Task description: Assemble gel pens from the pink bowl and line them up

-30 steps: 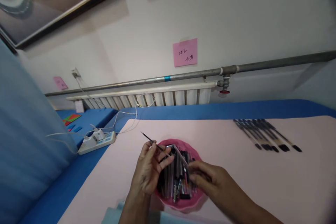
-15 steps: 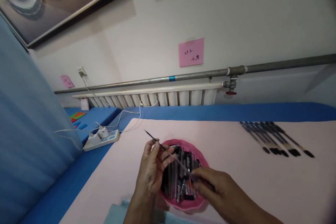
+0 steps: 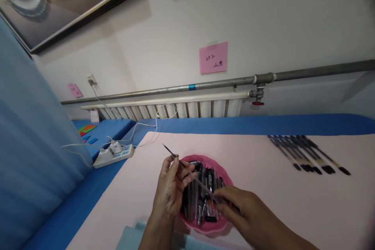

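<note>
Above the basket, a thin pen refill (image 3: 202, 186) slants from upper left to lower right, with a dark front part and a clear tube behind. My left hand (image 3: 171, 187) pinches its dark part between thumb and index finger, its pointed tip sticking out beyond them. The other fingers are loosely curled. My right hand (image 3: 240, 207) is closed round the clear rear end; a dark piece shows under its fingers, partly hidden. Below both hands is a pink scalloped basket (image 3: 225, 172) full of black and clear pen parts (image 3: 209, 177).
Several black-capped pens (image 3: 310, 154) lie in a row on the pink sheet (image 3: 263, 187) at right. At left are a white power strip (image 3: 114, 157) with chargers and cables, and a blue curtain (image 3: 29, 144). Light-blue cloth (image 3: 131, 237) lies in front. A radiator (image 3: 187, 107) stands behind.
The refill and its tip have shifted very slightly to the right. Both hands keep their grip in nearly the same place.
</note>
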A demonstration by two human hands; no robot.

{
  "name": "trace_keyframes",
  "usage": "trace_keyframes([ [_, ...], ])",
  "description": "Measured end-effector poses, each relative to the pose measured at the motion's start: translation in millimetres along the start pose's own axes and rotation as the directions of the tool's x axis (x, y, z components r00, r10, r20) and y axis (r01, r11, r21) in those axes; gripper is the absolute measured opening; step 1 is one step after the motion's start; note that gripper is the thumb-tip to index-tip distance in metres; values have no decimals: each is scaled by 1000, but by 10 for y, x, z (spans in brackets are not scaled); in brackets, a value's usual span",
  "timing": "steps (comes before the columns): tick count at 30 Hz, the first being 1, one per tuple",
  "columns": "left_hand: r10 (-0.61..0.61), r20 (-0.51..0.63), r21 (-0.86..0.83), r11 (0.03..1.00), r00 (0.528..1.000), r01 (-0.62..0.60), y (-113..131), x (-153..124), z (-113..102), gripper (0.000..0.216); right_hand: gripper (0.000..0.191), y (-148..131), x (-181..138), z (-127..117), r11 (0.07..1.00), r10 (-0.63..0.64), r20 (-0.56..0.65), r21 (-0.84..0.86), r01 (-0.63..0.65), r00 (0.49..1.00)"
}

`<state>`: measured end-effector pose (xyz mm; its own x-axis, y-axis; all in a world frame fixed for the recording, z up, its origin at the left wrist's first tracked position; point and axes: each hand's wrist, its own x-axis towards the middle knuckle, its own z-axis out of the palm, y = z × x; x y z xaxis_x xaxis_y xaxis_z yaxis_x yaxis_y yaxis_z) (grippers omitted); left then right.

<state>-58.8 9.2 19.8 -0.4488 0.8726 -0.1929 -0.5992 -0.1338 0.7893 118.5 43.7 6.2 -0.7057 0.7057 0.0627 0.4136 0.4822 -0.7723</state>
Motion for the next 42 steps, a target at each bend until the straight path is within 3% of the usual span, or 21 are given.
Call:
trace_keyframes([
  [28, -21, 2, -19, 1000, 1000, 21, 27, -38, 36, 27, 14, 1, -2, 27, 955, 119, 95, 260, -140, 988],
  [42, 3, -26, -22, 1000, 1000, -4, -33, -34, 47, 24, 17, -68, -5, -11, 994, 94, 42, 57, -96, 995],
])
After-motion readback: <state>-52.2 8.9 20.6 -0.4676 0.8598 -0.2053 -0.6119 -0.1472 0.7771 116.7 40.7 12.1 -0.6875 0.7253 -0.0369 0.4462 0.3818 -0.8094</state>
